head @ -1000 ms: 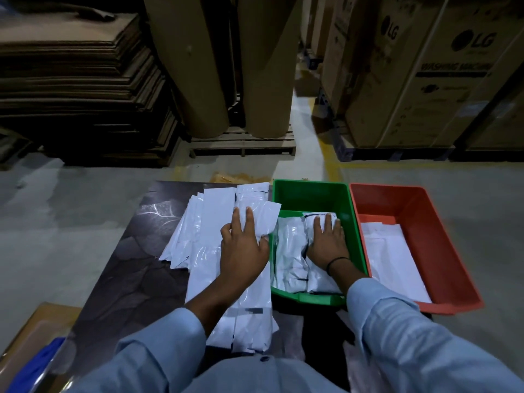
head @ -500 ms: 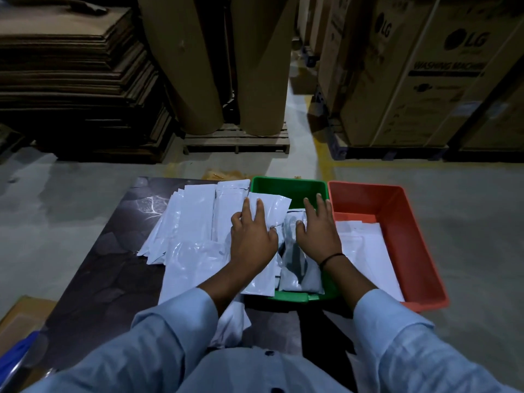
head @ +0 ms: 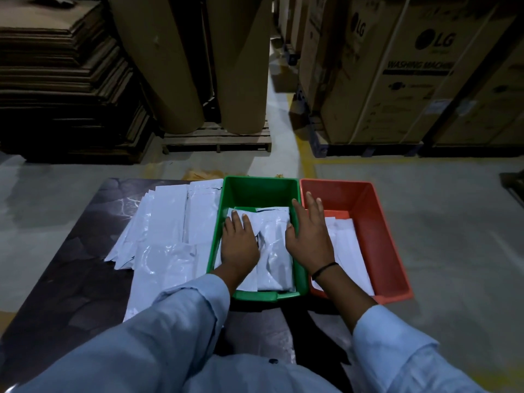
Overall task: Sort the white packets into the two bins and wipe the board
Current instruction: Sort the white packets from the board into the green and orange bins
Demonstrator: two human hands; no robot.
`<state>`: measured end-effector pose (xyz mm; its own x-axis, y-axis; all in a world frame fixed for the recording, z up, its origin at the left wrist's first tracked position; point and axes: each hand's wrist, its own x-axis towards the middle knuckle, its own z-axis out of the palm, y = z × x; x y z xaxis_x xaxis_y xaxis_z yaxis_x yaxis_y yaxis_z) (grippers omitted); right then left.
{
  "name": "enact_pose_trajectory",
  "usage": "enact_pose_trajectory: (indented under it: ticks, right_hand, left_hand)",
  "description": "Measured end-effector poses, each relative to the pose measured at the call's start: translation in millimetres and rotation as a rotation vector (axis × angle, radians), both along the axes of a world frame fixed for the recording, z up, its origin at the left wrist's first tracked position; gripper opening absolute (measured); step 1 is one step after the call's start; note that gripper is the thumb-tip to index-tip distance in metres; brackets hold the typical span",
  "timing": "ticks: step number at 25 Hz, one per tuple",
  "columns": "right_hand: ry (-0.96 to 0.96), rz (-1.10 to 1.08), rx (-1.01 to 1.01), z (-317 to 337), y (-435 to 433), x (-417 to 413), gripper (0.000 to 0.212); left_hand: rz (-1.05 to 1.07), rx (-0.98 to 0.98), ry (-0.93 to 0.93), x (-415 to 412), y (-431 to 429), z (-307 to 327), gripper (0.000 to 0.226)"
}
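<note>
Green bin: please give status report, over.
Left hand flat on packets in green bin. Right hand open, above the edge shared with red bin. Pile lies on board, unsorted.

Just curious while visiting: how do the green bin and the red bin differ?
The green bin holds rumpled packets; the red bin holds flat packets. The left hand touches the green bin's packets; the right hand hangs over the red bin's edge. Both are open, rectangular, side by side.

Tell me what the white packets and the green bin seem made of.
White packets: likely thin glossy plastic film; they crinkle and catch highlights. Green bin: seemingly rigid moulded plastic, smooth, evenly coloured, with a thick rim.
</note>
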<state>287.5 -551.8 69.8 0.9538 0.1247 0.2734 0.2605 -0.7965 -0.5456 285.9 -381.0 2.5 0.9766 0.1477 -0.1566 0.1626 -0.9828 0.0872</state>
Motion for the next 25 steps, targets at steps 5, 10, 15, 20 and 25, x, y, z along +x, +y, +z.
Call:
enact_pose_trajectory:
  ticks: [5,10,15,20,25]
  right_hand:
    - [0.032,0.006,-0.017,-3.8,-10.4,-5.7,0.059]
    - [0.057,0.020,-0.047,-6.2,-7.8,-9.0,0.060]
    - [0.068,0.000,-0.028,-3.1,13.0,-11.1,0.059]
    - [0.037,-0.040,0.029,3.6,52.5,-12.2,0.058]
    - [0.009,-0.014,0.027,-1.3,111.9,-20.4,0.057]
  left_hand:
    - [-0.043,0.077,0.036,1.1,2.8,-8.9,0.072]
    - [-0.043,-0.050,0.134,2.9,6.8,-13.0,0.074]
    - [-0.080,-0.096,0.082,0.5,10.1,12.4,0.074]
    - [-0.172,-0.144,-0.226,-8.3,45.0,56.9,0.068]
    - [-0.135,-0.130,-0.414,-29.4,124.9,61.6,0.062]
